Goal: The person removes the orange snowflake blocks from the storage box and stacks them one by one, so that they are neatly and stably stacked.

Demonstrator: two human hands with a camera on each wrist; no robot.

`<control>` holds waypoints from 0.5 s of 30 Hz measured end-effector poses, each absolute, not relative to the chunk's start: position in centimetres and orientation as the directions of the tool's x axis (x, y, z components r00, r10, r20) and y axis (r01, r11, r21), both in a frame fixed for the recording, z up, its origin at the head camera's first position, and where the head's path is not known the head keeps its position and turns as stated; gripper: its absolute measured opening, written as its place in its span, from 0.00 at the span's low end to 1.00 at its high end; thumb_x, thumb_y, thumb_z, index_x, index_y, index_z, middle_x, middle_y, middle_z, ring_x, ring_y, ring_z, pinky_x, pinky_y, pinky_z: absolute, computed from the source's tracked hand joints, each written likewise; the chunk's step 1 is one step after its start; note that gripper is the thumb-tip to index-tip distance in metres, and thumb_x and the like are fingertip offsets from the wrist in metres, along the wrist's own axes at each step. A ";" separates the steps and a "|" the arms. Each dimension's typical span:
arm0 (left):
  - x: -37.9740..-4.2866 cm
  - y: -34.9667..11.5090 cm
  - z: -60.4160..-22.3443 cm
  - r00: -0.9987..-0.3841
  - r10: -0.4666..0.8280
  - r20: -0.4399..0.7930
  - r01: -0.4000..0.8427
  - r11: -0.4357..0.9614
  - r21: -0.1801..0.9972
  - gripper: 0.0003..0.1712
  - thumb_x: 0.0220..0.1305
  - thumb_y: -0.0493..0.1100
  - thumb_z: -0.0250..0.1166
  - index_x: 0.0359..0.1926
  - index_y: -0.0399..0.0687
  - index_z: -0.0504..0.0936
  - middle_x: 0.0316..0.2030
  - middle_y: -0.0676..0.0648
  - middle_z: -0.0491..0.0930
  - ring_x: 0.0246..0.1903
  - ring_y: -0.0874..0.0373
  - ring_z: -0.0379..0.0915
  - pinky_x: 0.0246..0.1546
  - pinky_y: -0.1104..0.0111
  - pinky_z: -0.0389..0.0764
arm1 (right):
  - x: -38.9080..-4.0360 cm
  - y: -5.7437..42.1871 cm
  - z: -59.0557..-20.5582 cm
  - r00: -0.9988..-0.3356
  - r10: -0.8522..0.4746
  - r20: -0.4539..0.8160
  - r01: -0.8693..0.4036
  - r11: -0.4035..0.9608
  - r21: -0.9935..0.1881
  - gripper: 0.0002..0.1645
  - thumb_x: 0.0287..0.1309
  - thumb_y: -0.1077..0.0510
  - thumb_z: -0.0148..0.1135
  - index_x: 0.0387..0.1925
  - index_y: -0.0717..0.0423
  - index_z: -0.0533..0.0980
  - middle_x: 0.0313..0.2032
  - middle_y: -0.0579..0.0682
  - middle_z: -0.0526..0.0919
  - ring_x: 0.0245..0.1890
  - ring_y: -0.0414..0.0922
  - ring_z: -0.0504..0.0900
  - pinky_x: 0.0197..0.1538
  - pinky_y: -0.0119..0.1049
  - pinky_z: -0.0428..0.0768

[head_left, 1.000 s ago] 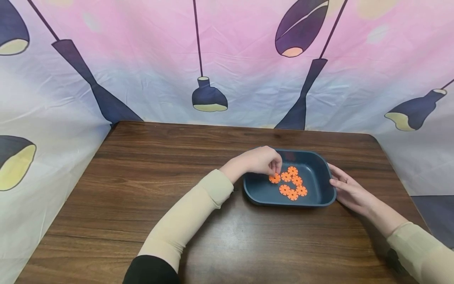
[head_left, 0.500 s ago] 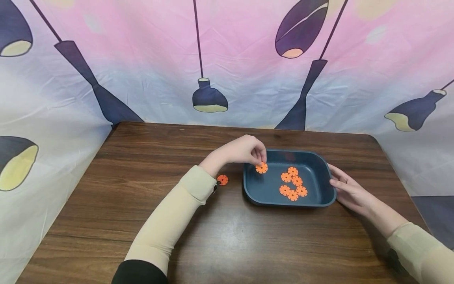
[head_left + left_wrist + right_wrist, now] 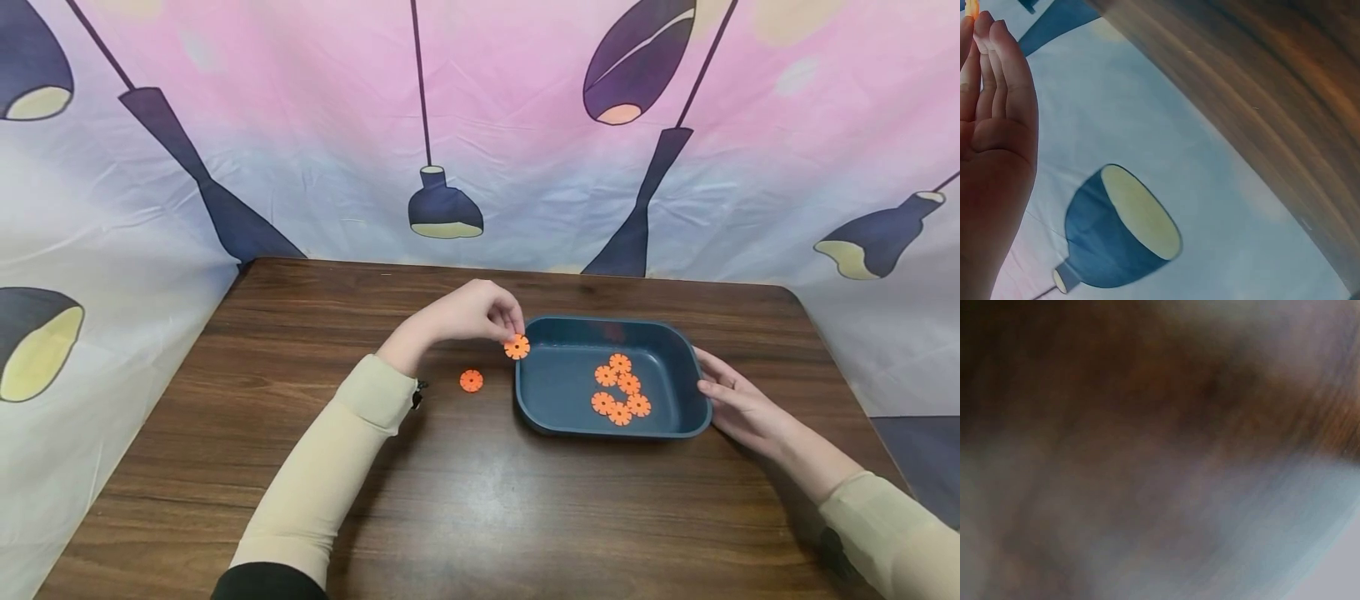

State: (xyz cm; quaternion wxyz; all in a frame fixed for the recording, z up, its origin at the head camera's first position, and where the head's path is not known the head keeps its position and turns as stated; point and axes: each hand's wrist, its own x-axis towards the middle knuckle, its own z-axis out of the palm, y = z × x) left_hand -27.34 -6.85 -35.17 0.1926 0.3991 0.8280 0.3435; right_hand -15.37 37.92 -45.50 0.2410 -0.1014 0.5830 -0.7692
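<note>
In the head view my left hand (image 3: 480, 311) pinches an orange notched plastic disc (image 3: 517, 347) by its upper edge, at the left rim of a dark blue tray (image 3: 551, 392). The left wrist view catches that hand's fingers (image 3: 1007, 69) and a sliver of the disc (image 3: 972, 9) at the top corner. Another orange disc (image 3: 471, 381) lies flat on the table, left of the tray. Several like it, such as one disc (image 3: 619, 413), lie inside on the tray floor. My right hand (image 3: 742, 404) holds the tray's right end, thumb at the rim. The right wrist view is blurred.
Everything stands on a brown wood-grain table (image 3: 480, 517) with rounded far corners. Behind it and along the left side hangs a cloth (image 3: 330, 133) printed with lamps.
My left hand has lifted one disc from the tray floor and carried it left to the rim. The disc on the table has come into sight. The right hand has stayed put.
</note>
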 end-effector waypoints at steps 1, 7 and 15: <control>-27.3 -7.1 -35.3 -0.612 0.790 -0.045 0.525 0.448 0.723 0.05 0.68 0.33 0.70 0.42 0.42 0.90 0.37 0.46 0.90 0.36 0.58 0.86 0.44 0.67 0.87 | -15.4 37.9 -45.5 -0.863 -0.489 -0.125 0.253 -0.204 -0.946 0.31 0.83 0.64 0.41 0.74 0.29 0.68 0.65 0.35 0.79 0.62 0.32 0.81 0.62 0.29 0.82; -27.1 -8.7 -36.1 -0.635 0.770 -0.062 0.500 0.471 0.727 0.04 0.67 0.33 0.70 0.41 0.41 0.90 0.36 0.46 0.91 0.35 0.59 0.86 0.44 0.66 0.87 | -15.4 38.0 -45.5 -0.861 -0.494 -0.118 0.246 -0.204 -0.948 0.31 0.84 0.64 0.41 0.74 0.29 0.67 0.65 0.34 0.79 0.62 0.32 0.81 0.62 0.29 0.82; -27.0 -10.4 -37.4 -0.641 0.763 -0.090 0.479 0.489 0.729 0.05 0.66 0.31 0.70 0.41 0.40 0.90 0.34 0.45 0.91 0.34 0.60 0.86 0.43 0.67 0.87 | -15.4 38.0 -45.6 -0.862 -0.494 -0.112 0.240 -0.205 -0.949 0.31 0.83 0.64 0.40 0.74 0.29 0.67 0.66 0.34 0.78 0.62 0.32 0.81 0.62 0.29 0.82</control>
